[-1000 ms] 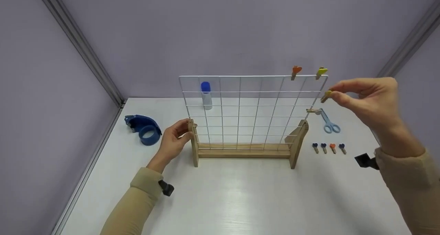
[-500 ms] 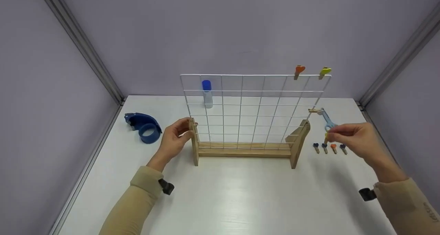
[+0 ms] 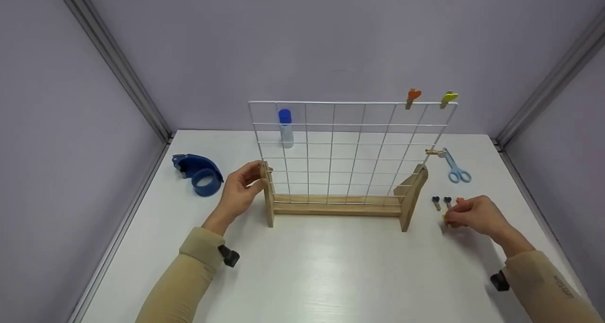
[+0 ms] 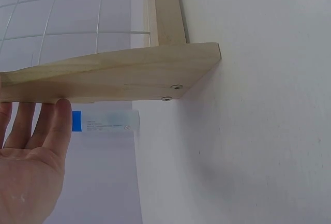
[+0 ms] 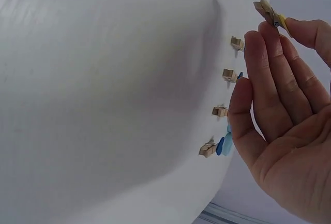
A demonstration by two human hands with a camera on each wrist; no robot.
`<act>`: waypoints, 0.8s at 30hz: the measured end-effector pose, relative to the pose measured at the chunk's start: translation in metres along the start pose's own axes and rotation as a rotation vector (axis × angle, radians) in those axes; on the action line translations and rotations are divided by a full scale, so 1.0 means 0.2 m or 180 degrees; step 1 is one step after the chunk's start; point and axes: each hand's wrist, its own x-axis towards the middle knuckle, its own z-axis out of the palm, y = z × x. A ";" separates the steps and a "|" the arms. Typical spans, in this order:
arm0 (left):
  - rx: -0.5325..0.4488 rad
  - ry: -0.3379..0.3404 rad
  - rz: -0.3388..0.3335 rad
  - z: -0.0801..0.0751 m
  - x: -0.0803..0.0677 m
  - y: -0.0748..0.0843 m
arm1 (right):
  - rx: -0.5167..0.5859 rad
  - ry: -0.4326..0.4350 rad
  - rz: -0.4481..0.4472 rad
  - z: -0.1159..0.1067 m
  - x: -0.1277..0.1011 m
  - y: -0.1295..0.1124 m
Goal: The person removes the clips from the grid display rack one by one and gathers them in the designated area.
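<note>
Right hand has dropped from the grid's right edge to the table, pinching a yellow clip beside the clip row; removal done. Left hand grips the frame post.

Small print runs along the glue stick's label, too blurred to read; the sleeve bears illegible lettering.

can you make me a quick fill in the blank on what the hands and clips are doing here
1. The left hand holds the ____ post of the wooden stand.
2. The right hand pinches a small clip with a ____ top.
3. ____ clips sit on the top wire of the grid.
4. The scissors lie on the table to the ____ of the stand.

Missing words: left; yellow; two; right
</note>
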 end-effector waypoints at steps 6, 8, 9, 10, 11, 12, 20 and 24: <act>0.0058 0.0010 -0.0042 0.00 0.00 -0.01 | -0.0229 -0.0054 0.0096 0.04 0.04 -0.01; 0.0036 0.0010 -0.0028 0.00 0.00 -0.01 | -0.0308 -0.0090 0.0114 0.04 0.05 -0.01; 0.0030 0.0010 -0.0018 0.00 0.00 -0.01 | -0.0336 -0.0103 0.0127 0.05 0.05 -0.01; -0.0001 0.0003 0.0003 0.01 0.00 -0.01 | -0.0376 -0.0103 0.0133 0.05 0.05 -0.02; -0.0024 -0.0001 0.0022 0.01 0.00 -0.01 | -0.0420 -0.0101 0.0122 0.05 0.05 -0.02; -0.0047 0.0000 0.0034 0.01 0.00 -0.01 | -0.0452 -0.0096 0.0110 0.06 0.05 -0.02; -0.0056 0.0041 0.0019 0.00 0.00 0.00 | -0.0432 -0.0061 0.0142 0.07 0.05 0.00; -0.0063 0.0029 0.0045 0.00 0.00 -0.01 | -0.0466 -0.0017 0.0109 0.07 0.04 0.00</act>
